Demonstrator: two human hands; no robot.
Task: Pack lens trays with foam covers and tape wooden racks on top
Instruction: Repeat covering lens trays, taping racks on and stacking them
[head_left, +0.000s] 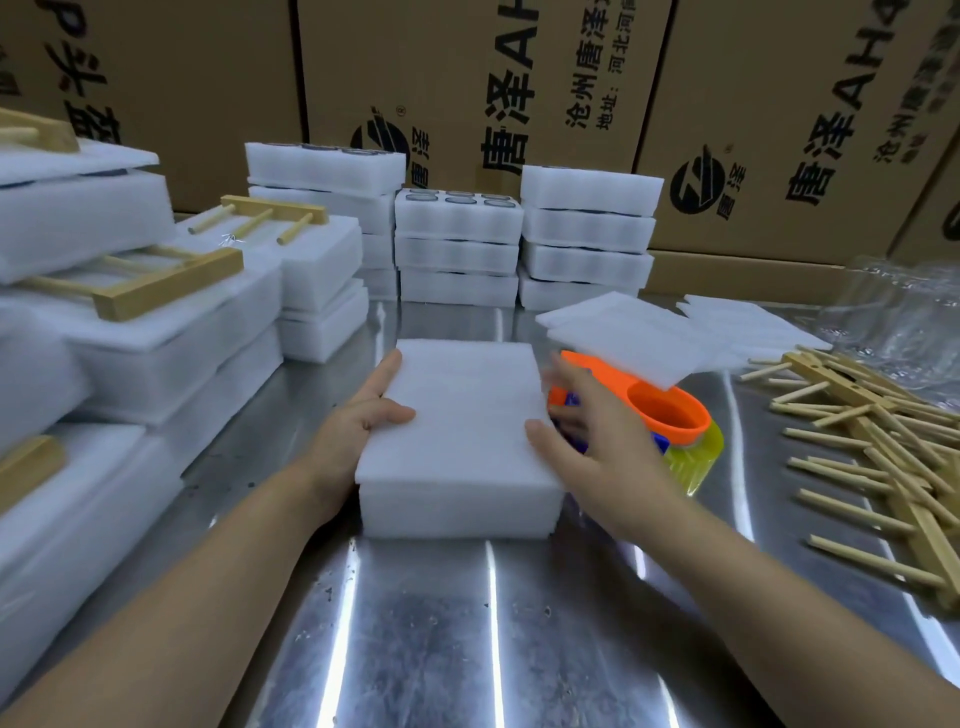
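A white foam lens tray (457, 512) sits on the metal table (467, 623) in front of me, with a thin foam cover (462, 415) lying flat on top. My left hand (358, 415) rests against the tray's left side, thumb on the cover. My right hand (592, 441) is at the right edge with fingers spread and slightly blurred, its thumb touching the cover. An orange tape dispenser (660, 405) lies just right of the tray, partly behind my right hand. Loose wooden racks (872, 441) are piled at the right.
Stacks of uncovered lens trays (457, 244) stand at the back. Packed trays with wooden racks on top (156, 280) are stacked at the left. Spare foam covers (639, 338) lie behind the dispenser. Cardboard boxes (779, 119) line the back, and clear plastic (904, 312) lies at far right.
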